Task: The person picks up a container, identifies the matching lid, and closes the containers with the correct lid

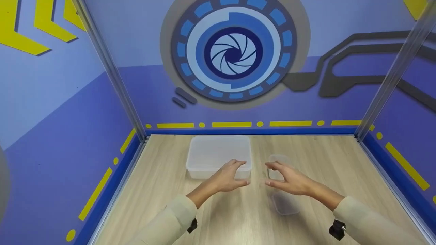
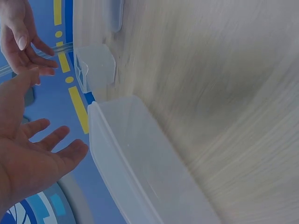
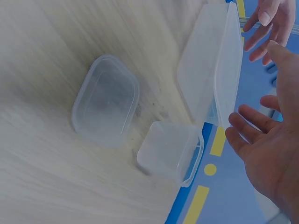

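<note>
My left hand hovers in front of the large translucent plastic box, fingers loosely curved and holding nothing. The box stands upright at the back of the table, left of the middle. Facing it, my right hand is also relaxed with nothing in its grasp, thumb apart from the fingers. Behind that hand and partly covered by it stands a small clear plastic container, its open rim visible in the right wrist view. Nearer to me, a small translucent lid lies flat on the wood below the right hand.
The light wooden table is bounded by a blue back wall and side walls with yellow markings. Metal posts rise at both back corners. A dark wrist device hangs under the right sleeve.
</note>
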### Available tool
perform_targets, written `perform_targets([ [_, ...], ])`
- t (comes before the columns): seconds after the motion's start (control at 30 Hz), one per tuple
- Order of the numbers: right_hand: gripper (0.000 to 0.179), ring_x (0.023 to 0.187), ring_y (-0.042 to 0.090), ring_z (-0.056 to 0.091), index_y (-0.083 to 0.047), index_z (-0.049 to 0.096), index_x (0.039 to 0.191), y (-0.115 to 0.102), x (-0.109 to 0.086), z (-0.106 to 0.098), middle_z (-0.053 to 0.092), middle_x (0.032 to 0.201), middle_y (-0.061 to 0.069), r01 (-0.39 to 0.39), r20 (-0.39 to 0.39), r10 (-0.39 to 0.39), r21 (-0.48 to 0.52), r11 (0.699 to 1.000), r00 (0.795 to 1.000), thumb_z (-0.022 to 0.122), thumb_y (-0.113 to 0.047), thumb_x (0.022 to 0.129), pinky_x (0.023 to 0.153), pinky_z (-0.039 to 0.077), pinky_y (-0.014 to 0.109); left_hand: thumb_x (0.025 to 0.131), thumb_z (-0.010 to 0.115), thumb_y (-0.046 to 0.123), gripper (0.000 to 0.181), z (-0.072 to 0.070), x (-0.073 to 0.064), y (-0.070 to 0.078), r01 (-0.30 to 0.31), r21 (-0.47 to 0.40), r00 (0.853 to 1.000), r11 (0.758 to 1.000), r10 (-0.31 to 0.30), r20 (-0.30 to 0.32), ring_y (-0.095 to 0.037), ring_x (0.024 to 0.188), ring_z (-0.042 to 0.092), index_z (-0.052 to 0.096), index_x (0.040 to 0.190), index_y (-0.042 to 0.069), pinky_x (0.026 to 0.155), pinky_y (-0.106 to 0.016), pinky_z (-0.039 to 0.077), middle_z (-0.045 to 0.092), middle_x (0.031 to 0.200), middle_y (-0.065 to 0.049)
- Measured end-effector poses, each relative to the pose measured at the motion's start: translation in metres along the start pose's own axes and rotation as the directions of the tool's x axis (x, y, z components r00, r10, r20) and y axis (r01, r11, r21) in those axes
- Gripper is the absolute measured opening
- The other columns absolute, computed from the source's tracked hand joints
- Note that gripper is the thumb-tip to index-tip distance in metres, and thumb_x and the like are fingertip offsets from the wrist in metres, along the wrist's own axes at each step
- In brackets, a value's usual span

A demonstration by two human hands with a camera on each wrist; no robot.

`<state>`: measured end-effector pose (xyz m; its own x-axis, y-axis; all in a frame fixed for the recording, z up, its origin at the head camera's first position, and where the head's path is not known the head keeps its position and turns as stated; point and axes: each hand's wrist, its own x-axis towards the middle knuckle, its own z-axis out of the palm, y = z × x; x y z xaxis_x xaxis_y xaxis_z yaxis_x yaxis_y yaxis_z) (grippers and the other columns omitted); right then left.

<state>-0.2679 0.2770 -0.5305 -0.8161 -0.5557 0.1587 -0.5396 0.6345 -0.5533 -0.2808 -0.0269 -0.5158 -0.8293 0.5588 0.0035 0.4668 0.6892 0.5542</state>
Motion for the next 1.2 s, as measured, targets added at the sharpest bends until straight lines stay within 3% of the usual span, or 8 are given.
perform_targets([
  [0.53,0.072,0.13,0.039,0.06,-0.008,0.05,0.155,0.019,-0.019,-0.001,0.06,0.145,0.017,-0.001,-0.029,0.0,-0.019,1.0,1.0,0.07,-0.05,0.101,0.1,0.051,0.065,0.098,0.073,0.05,0.081,0.024,0.009,-0.004,-0.044,0.039,0.998,0.998,0.043,0.038,-0.029,0.143,0.049,0.043,0.161,0.01,0.115,-0.046,0.044,0.049,0.155,-0.011],
  [1.2,0.07,0.122,0.035,0.063,-0.004,0.058,0.147,0.033,-0.039,0.001,0.065,0.131,0.007,-0.063,-0.037,0.06,-0.072,0.995,0.998,0.072,-0.052,0.098,0.096,0.053,0.062,0.094,0.075,0.056,0.085,0.053,0.021,0.01,-0.06,0.064,0.997,0.996,0.056,0.06,-0.021,0.142,0.05,0.043,0.162,0.016,0.115,-0.038,0.044,0.05,0.155,-0.004],
])
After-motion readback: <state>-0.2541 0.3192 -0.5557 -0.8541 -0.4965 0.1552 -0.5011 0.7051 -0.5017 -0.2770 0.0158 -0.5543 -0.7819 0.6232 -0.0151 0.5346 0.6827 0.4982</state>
